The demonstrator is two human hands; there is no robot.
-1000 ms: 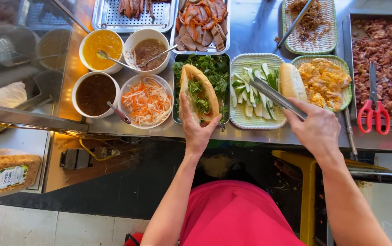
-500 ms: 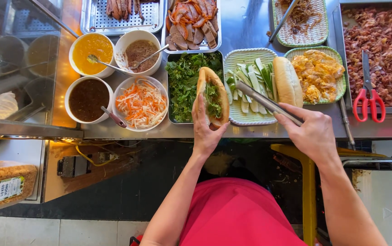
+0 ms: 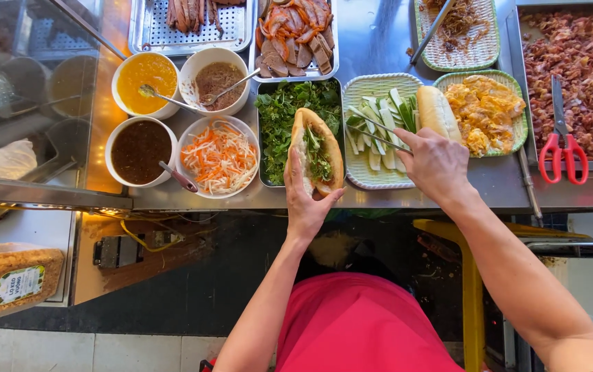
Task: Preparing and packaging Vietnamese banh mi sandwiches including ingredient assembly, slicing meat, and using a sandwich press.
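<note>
The left hand [image 3: 304,203] reaches up from the lower middle with the forearm nearly straight, palm turned upward and fingers curled round the underside of a split golden-brown bread roll stuffed with green herbs [image 3: 315,151]. The thumb lies along the roll's left flank and the fingertips press its right flank, so the hand cradles it firmly with the cut side open to the camera. The roll hangs above the front edge of a rectangular steel tray of leafy green herbs [image 3: 282,117].

The right arm comes in from the lower right, elbow bent, wrist cocked to the left. The right hand [image 3: 434,165] is closed in a pinch round the near ends of a pair of slim metal tongs [image 3: 377,134], whose tips point left, away from the knuckles, and rest among pale green cucumber strips [image 3: 379,131] on a green woven plastic tray [image 3: 372,176]. Whether the tips have caught a strip cannot be told.

Just beyond the right knuckles lies a plain whole bread roll [image 3: 436,114]. To the left of the held roll sits a white bowl of shredded carrot and white radish [image 3: 219,157].
</note>
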